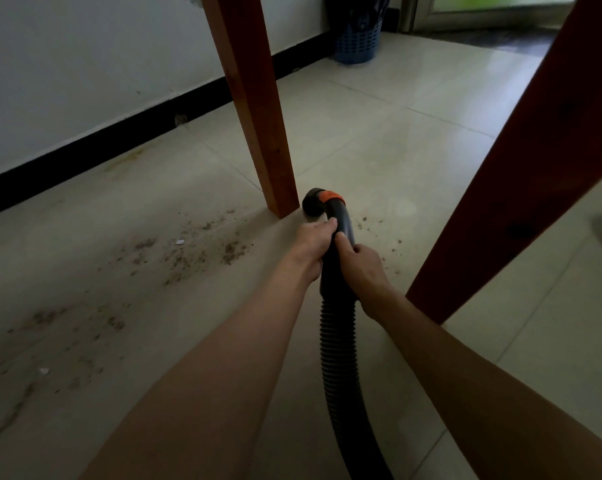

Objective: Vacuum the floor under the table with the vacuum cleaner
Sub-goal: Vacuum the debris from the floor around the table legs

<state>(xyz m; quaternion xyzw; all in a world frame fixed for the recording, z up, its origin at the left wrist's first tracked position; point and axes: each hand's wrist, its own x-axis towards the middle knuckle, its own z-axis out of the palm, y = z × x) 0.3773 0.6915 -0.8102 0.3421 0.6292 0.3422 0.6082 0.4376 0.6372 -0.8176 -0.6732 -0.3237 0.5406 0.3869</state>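
At the centre of the frame the left hand (313,242) and right hand (360,268) both grip the black ribbed vacuum hose (337,341), its orange-collared nozzle (313,204) beside the brown wooden table leg (258,109), so sweeping left over the scattered dirt (185,254) seems next.

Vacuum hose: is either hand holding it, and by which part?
Both. The left hand and right hand grip the vacuum hose at its rigid curved handle, behind the orange collar.

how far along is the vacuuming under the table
Early on. Both hands, left hand and right hand, grip the black vacuum hose handle, its nozzle by the near table leg. Dirt patches to the left and crumbs on the right remain on the tiled floor.
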